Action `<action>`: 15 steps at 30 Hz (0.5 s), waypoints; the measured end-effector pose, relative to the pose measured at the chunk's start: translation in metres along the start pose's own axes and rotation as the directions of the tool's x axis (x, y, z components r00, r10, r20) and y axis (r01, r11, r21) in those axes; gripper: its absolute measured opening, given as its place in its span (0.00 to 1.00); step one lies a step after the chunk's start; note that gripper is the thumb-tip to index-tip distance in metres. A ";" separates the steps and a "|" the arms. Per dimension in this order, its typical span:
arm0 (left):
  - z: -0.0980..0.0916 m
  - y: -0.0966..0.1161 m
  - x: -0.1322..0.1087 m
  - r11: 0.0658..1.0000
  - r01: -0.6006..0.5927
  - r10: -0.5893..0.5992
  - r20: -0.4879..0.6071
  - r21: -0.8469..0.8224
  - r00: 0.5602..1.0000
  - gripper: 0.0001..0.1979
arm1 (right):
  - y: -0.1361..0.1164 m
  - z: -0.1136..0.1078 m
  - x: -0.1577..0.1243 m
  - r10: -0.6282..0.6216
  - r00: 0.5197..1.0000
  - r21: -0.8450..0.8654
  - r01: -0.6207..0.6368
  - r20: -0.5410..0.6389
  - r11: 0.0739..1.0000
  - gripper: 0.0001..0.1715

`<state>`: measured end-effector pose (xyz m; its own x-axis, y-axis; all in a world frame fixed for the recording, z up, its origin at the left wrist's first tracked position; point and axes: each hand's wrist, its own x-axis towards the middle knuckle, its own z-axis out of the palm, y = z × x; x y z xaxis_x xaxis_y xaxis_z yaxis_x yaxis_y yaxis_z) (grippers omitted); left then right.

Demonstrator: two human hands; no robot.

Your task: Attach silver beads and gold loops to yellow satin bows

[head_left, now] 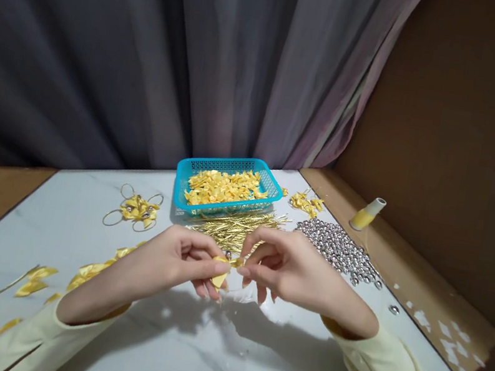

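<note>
My left hand (191, 262) pinches a small yellow ribbon bow (220, 274) between thumb and fingers, above the middle of the table. Close against it, my right hand (279, 264) is closed in a pinch at the bow's right side; whether its fingertips also hold a thin wire there is too small to tell. A silver bead (228, 254) shows just behind the bow, between the two hands. Beyond the hands lies a heap of gold twist ties (231, 227). Several loose yellow bows (90, 273) lie behind my left forearm, partly hidden by it.
A blue basket (176, 183) of yellow bows stands at the back. Silver beads (336, 248) spread at the right, with a white-and-yellow cone (367, 214) beyond. Bow clusters (141, 211) with looped wires lie left, and more bows (306, 203) back right. White scraps (452, 340) lie beside the table.
</note>
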<state>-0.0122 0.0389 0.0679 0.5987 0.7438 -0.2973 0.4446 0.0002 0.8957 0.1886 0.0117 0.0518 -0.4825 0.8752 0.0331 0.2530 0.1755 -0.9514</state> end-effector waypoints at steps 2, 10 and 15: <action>0.000 -0.001 0.000 1.000 -0.005 0.005 0.000 -0.003 1.000 0.10 | -0.005 0.004 -0.004 -0.050 0.997 -0.167 0.040 -0.052 0.985 0.05; 0.000 0.001 0.000 1.000 0.009 -0.009 0.005 -0.011 1.000 0.08 | -0.007 0.007 -0.006 -0.183 0.978 -0.348 0.139 -0.096 0.927 0.05; 0.000 0.002 -0.001 1.000 -0.014 0.015 0.016 -0.018 1.000 0.07 | -0.007 0.007 -0.008 -0.170 0.982 -0.424 0.118 -0.085 0.898 0.05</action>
<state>-0.0117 0.0384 0.0694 0.6157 0.7330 -0.2893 0.4235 0.0018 0.9059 0.1848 0.0002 0.0557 -0.4453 0.8680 0.2198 0.5256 0.4522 -0.7206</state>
